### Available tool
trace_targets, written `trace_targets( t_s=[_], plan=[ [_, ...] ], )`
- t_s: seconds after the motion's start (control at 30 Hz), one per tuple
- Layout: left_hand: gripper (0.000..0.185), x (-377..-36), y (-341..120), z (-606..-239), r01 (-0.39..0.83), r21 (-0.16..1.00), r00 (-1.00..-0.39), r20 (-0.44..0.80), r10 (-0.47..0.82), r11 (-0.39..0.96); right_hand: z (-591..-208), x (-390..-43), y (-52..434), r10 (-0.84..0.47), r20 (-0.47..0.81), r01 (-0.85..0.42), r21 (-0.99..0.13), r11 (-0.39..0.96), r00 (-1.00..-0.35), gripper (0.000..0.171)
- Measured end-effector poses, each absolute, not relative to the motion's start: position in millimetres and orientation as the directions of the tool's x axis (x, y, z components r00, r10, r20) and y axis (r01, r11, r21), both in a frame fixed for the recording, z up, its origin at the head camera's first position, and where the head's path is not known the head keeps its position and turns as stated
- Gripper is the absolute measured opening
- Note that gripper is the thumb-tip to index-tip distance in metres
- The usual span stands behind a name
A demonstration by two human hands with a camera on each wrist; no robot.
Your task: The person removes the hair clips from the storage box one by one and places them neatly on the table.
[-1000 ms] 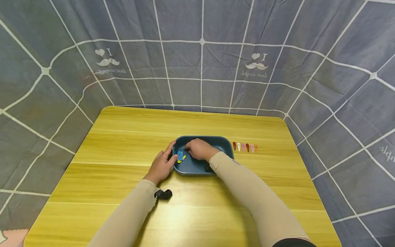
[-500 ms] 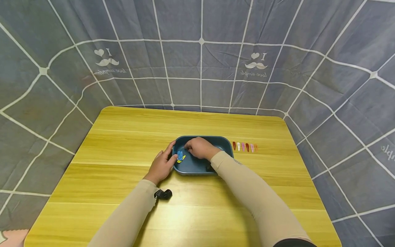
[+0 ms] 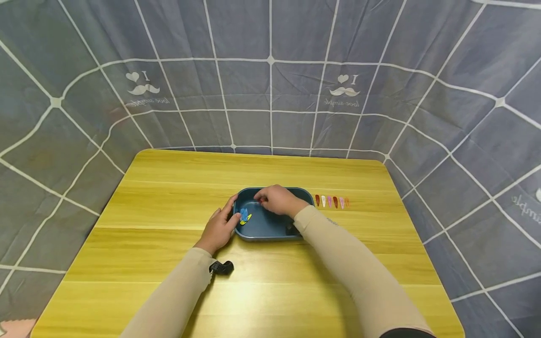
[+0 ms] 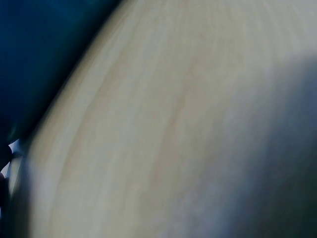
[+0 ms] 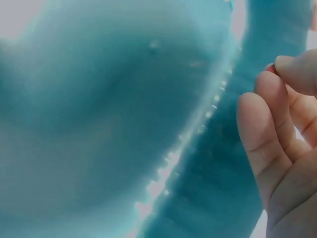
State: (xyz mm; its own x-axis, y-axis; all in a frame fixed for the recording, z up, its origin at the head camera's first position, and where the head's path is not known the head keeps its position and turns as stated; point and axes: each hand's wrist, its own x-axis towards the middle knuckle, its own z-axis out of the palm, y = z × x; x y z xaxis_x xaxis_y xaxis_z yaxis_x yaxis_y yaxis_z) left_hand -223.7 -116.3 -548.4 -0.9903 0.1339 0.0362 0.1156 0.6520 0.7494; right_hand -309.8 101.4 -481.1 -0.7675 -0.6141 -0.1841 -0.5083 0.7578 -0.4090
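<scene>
While the blue and yellow hair clips (image 3: 244,216) lie at the left end of the dark blue tray (image 3: 270,232), the right hand (image 3: 276,200) has lifted from the tray floor toward the far rim over the last second, its fingers (image 5: 265,136) curled with the tips drawn together. The right wrist view shows a sliver of something reddish (image 5: 270,68) pinched between fingertip and thumb, too small to name for certain; by its colour it may be another clip, which would suggest that one piece has been picked out of the tray. The two clips left in the tray sit just beside this hand, to its left and slightly nearer the person, and close to the left hand (image 3: 220,227). That hand rests against the tray's left wall, thumb at the rim and fingers loosely extended along the outside, steadying it and gripping nothing. It has stayed where it was. On the yellow wooden surface (image 3: 169,197), just right of the tray, a row of small clips (image 3: 332,201) in reds, pinks and white lies side by side.
</scene>
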Motion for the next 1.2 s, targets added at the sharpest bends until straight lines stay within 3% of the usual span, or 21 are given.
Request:
trace_targets(
  t_s=[0.2,0.67,0.93,1.2],
  plan=[
    [0.053,-224,-116,-550,0.103,0.752,-0.992,0.029,0.124,0.651,-464,-311,114,-0.601,-0.154,-0.477,-0.471,0.742,-0.784,0.033],
    [0.053,-227,-115,-552,0.130,0.752,-0.989,0.057,0.133,0.646,-428,-318,169,-0.490,-0.049,-0.403,-0.498,0.767,-0.871,0.028],
    [0.053,-227,-113,-550,0.138,0.750,-0.989,0.067,0.133,0.647,-425,-321,217,-0.385,-0.088,-0.292,-0.503,0.814,-0.919,0.030],
    [0.053,-227,-113,-548,0.138,0.750,-0.988,0.063,0.138,0.647,-437,-324,264,-0.288,-0.048,-0.228,-0.493,0.840,-0.956,0.031]
  ],
)
